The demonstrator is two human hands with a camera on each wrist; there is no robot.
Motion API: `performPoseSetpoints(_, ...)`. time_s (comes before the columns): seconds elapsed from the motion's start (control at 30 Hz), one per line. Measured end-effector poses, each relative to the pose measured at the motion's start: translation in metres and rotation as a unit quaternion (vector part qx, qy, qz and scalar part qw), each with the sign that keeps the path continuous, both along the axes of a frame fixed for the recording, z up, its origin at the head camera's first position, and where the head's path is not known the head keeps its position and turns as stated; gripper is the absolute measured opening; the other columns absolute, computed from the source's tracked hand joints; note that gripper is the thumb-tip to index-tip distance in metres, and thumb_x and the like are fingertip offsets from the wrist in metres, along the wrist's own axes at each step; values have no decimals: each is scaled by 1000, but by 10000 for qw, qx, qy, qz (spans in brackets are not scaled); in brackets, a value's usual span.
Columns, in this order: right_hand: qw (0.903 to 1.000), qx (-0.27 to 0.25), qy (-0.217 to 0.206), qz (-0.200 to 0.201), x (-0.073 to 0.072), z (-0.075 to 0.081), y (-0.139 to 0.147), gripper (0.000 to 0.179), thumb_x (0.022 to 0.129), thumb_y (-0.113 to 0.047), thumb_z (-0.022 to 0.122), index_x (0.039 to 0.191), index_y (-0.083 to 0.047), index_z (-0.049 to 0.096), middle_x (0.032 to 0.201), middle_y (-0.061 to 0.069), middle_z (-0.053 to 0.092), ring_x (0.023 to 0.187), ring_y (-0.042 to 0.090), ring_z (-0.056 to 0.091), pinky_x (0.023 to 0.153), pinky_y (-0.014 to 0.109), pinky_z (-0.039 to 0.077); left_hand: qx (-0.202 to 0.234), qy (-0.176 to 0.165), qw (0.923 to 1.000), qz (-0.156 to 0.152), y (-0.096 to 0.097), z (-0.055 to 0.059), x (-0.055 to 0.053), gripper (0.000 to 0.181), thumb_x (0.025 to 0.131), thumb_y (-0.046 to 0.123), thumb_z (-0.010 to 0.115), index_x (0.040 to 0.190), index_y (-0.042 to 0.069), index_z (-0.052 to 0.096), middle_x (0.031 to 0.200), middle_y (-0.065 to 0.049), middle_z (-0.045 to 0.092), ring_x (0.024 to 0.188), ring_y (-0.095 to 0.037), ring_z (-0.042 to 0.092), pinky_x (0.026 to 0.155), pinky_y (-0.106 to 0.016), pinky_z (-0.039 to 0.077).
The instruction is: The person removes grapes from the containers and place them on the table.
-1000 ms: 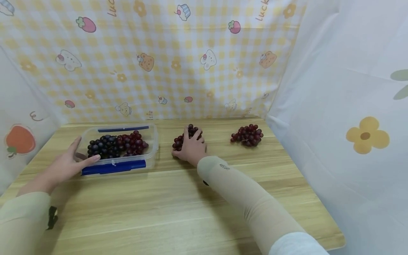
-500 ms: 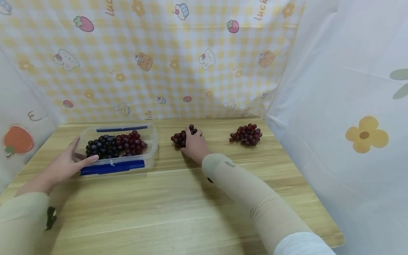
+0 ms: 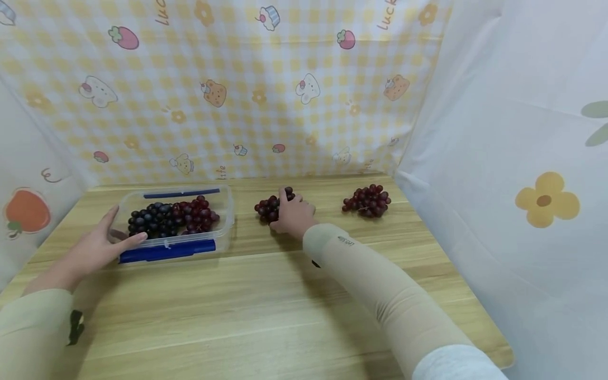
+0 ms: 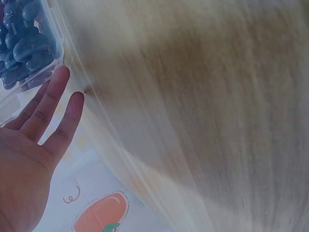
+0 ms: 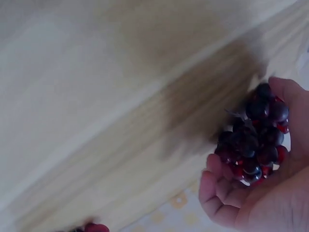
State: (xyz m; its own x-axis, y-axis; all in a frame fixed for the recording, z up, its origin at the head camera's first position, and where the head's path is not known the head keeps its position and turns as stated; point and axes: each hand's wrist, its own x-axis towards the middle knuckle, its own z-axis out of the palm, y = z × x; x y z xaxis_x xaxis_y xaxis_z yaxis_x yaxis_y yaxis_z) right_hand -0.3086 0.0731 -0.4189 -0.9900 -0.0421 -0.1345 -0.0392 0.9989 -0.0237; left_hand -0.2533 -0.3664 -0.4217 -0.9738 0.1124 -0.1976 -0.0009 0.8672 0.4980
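At the back middle of the table, my right hand (image 3: 295,215) grips a bunch of dark red grapes (image 3: 267,209). In the right wrist view the thumb lies on one side of the grapes (image 5: 256,137) and curled fingers (image 5: 208,186) on the other. My left hand (image 3: 92,248) rests at the left end of a clear plastic box (image 3: 231,211) with blue clips, its thumb by the front rim and fingers straight. The left wrist view shows straight fingertips (image 4: 61,72) at the box's wall. Inside lie black grapes (image 3: 157,219) and red grapes (image 3: 199,212).
Another bunch of red grapes (image 3: 368,201) lies on the wooden table (image 3: 228,311) at the back right. Behind the table hangs a yellow-checked cloth (image 3: 266,63), with a white printed cloth (image 3: 513,148) along the right side.
My right hand has slid slightly right, and its fingers have drawn in around the grape bunch, uncovering its left part. The left hand and the box stay in place.
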Motion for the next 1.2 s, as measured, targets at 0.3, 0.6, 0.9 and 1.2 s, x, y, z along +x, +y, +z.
performPoseSetpoints(0.3,9992,-234,-326,-1,-2,29,8,112,93,-72,67,174,-28,3,168,25,39,111,36,69,93,54,60,-72,43,10000,-36,3,1,-2,118,104,68,49,162,2,-30,148,-52,40,127,-73,45,96,-83,43)
performPoseSetpoints(0.6,9952,-809,-543,43,-5,58,9,91,97,-61,69,168,-20,30,160,11,55,142,33,56,112,62,50,-96,113,9998,-114,4,-2,-4,118,105,67,49,162,3,-31,146,-52,43,125,-73,47,94,-82,44)
performPoseSetpoints(0.9,9951,-647,-531,528,2,73,0,63,102,-55,66,153,-21,52,144,3,66,122,26,64,108,55,54,-59,82,9999,-101,4,-3,-4,117,105,67,49,162,2,-30,147,-53,41,126,-73,46,95,-82,44)
performPoseSetpoints(1.2,9939,-335,-615,853,5,88,-27,73,104,-54,60,167,-25,36,165,-2,51,139,22,57,119,53,48,30,39,9999,-96,0,-1,-1,116,106,65,49,161,4,-33,148,-53,39,126,-74,44,95,-82,43)
